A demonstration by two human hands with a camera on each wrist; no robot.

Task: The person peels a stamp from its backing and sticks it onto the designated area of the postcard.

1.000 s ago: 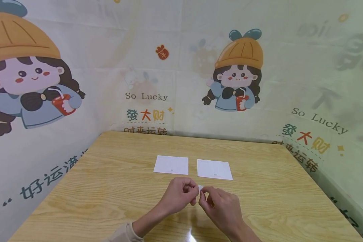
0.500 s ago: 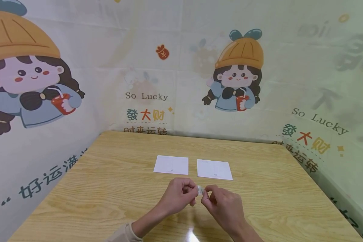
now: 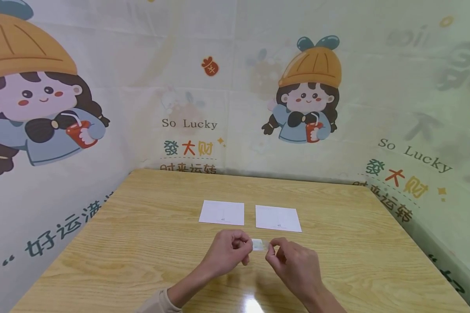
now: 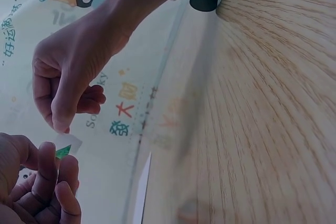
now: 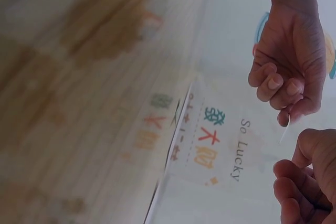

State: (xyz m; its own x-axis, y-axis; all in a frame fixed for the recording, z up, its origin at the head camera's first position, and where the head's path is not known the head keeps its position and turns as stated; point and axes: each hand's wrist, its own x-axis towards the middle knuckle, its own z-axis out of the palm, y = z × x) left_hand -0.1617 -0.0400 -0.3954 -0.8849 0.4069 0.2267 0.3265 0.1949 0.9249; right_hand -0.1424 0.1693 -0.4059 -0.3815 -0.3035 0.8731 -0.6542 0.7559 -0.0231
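Observation:
A small white piece with a clear film end (image 3: 257, 244) is held level between both hands in the head view. Its kind is hard to make out; the left wrist view shows a green patch (image 4: 63, 152) on it. My left hand (image 3: 228, 252) pinches the white end between thumb and forefinger. At the clear end, my right hand (image 3: 295, 266) pinches with thumb and forefinger. In the right wrist view the piece appears edge-on as a thin sliver (image 5: 284, 132), and fingertips hide its ends.
Two white cards lie flat on the wooden table (image 3: 141, 243) beyond the hands: a left card (image 3: 221, 212) and a right card (image 3: 278, 217), with a gap between them. A printed cloth backdrop (image 3: 235, 100) borders the table at the back and sides.
My hands have drawn apart, the right one rightward and the left one slightly left. More of the small piece, including its clear end, now shows between them. The cards have not moved.

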